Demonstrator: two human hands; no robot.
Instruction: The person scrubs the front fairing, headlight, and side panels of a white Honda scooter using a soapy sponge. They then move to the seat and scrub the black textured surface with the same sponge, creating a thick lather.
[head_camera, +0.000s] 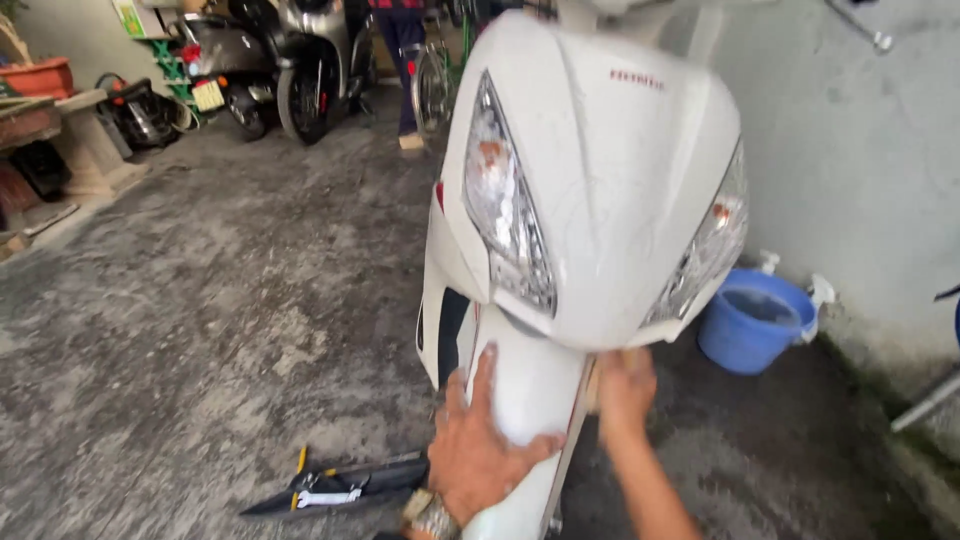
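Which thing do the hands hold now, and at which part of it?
The left hand lies flat on the white front fender of the scooter; the right hand grips the fender's other side edge.

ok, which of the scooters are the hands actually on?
The white scooter in the foreground: left hand lies flat on its front fender, right hand grips beside it. The dark scooters stand parked at the back, untouched.
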